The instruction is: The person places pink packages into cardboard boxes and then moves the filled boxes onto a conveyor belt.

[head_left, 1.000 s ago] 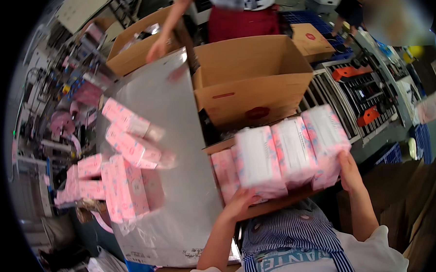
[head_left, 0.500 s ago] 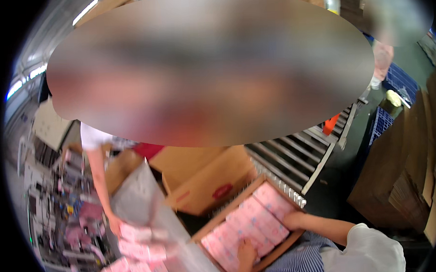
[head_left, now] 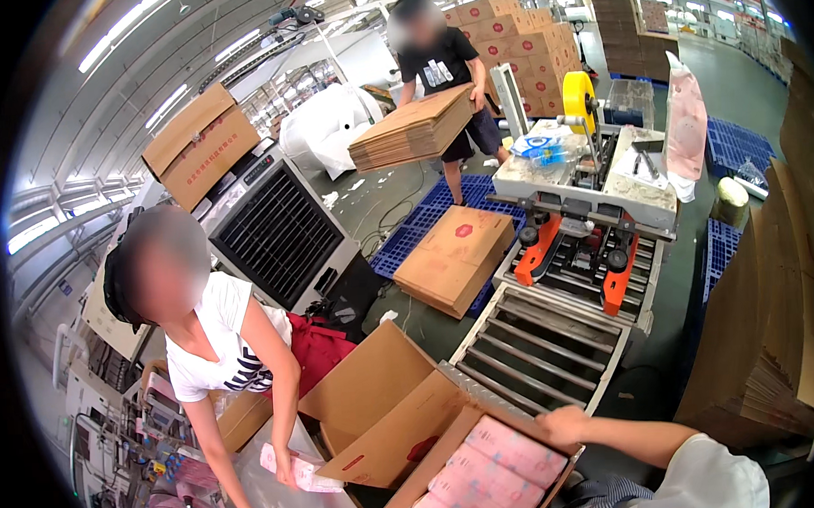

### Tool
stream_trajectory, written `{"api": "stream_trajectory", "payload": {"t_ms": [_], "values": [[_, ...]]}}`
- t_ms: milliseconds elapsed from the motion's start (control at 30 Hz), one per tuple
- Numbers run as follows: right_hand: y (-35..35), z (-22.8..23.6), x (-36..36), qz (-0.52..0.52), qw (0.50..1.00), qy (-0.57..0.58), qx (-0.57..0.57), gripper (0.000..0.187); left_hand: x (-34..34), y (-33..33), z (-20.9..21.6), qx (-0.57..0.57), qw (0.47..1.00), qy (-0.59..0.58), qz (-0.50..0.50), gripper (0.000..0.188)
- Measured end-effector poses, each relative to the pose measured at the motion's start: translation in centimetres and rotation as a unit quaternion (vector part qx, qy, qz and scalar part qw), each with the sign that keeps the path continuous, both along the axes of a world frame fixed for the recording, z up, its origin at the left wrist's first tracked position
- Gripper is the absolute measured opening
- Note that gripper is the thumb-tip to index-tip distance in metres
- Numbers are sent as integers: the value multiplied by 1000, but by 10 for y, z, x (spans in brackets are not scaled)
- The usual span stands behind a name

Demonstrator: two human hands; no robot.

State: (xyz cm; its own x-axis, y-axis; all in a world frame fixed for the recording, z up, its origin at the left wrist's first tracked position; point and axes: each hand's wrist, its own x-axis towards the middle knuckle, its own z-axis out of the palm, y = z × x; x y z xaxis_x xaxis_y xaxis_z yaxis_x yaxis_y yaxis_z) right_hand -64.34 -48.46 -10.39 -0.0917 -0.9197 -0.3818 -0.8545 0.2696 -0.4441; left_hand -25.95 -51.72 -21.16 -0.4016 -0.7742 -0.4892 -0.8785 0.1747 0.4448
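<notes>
While resting right hand (head_left: 567, 424), perhaps pinching, on the right rim of an open brown cardboard carton (head_left: 419, 477), leaving pink oblong plastic-wrapped packs (head_left: 502, 463) lying leftward, slanting lengthwise down-right; not seeing left hand, so not telling.

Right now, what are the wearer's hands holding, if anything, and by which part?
The right hand is on the rim of the packed carton, at its right-hand corner; whether it grips cannot be told. The left hand is out of view.

Over pink-patterned rectangular packs (head_left: 494, 473): open overhead | left: open brown cardboard carton (head_left: 387, 432) blocks | beyond: bare metal-roller conveyor (head_left: 549, 343) passable | right corner: right hand (head_left: 564, 424)
</notes>
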Motion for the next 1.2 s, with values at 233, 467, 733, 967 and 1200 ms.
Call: {"api": "stream_trajectory", "payload": {"t_ms": [233,467,733,967,1200], "values": [[-6,-15,-25,40,987,158,-8,32,58,37,-6,-589,748,-233,199,46],[-12,-46,-15,129,981,-4,143,67,43,49,-8,-250,952,29,175,60],[-4,-31,-25,339,923,-8,180,84,-76,12,47,-122,984,-35,-123,61],[-60,-68,20,272,943,181,-57,48,-59,0,94,-71,992,-43,91,77],[-136,-18,33,35,950,185,-247,33,-57,43,-5,35,930,173,323,90]]}}
